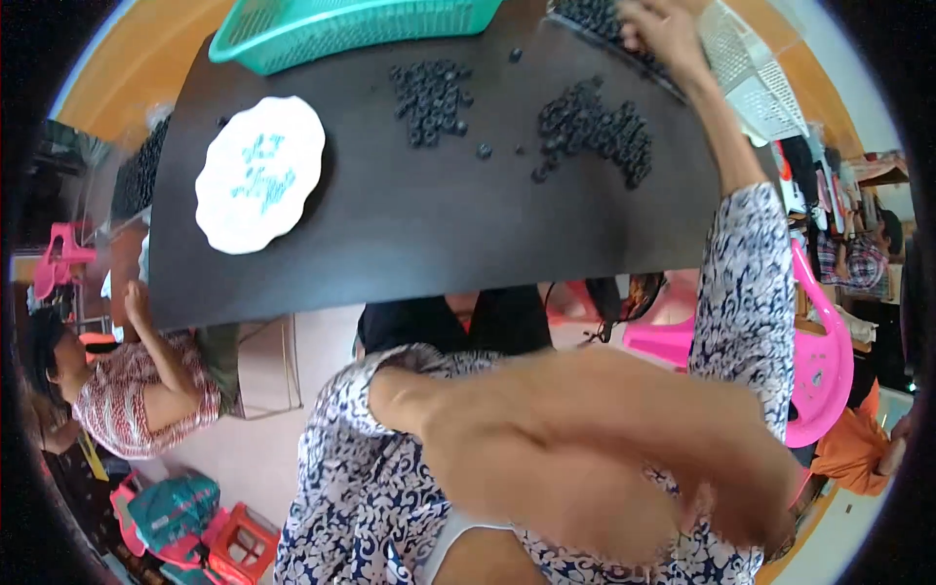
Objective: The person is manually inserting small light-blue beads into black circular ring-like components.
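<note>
My right hand [668,39] reaches to the far right of the dark table, over a shallow tray [673,86] filled with small black round pieces. Its fingers are bent and a little apart; nothing shows in them. Close in front of my chest is my left hand [595,448], large and smeared by motion, so its fingers cannot be made out. Two loose piles of the black round pieces lie on the table, one near the middle [429,102] and a wider one to the right [597,132]. A few single pieces [485,151] are scattered between them.
A white scalloped plate [224,210] with blue-green marks or bits lies at the table's left. Behind it stands a green basket [366,24]; a white one [756,73] is at the far right. A person [146,400] sits at left. Pink chair [819,361] at right.
</note>
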A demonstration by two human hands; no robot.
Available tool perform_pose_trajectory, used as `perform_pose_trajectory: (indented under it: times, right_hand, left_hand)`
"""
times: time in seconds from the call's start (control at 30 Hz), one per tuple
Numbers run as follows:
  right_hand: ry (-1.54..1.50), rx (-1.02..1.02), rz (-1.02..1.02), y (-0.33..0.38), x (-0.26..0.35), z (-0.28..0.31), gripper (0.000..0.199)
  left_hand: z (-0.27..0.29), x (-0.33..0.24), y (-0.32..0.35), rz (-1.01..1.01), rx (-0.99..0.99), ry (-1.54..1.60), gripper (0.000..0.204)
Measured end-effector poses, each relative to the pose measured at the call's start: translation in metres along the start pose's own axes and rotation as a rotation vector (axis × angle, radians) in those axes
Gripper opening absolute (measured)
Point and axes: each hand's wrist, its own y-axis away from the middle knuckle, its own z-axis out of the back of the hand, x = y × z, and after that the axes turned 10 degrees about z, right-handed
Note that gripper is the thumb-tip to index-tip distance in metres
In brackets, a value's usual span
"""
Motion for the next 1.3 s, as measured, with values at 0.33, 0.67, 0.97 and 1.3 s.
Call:
perform_pose_trajectory:
  times: [0.33,0.67,0.97,1.3]
  right_hand:
    - [-0.104,0.045,0.13,0.101,-0.023,-0.052,0.018]
    - [-0.022,0.284,0.077,0.13,0.037,-0.068,0.023]
    - [0.687,0.608,0.705,0.131,0.043,-0.082,0.02]
    - [0.476,0.558,0.723,0.132,0.052,-0.089,0.025]
  left_hand:
    - [-0.01,0.036,0.016,0.092,-0.158,-0.033,0.029]
    - [-0.005,0.054,0.015,0.141,-0.26,-0.161,0.02]
    - [0.031,0.013,0.033,0.182,-0.303,-0.315,0.012]
    - [0.061,-0.018,0.089,0.206,-1.019,-1.034,0.012]
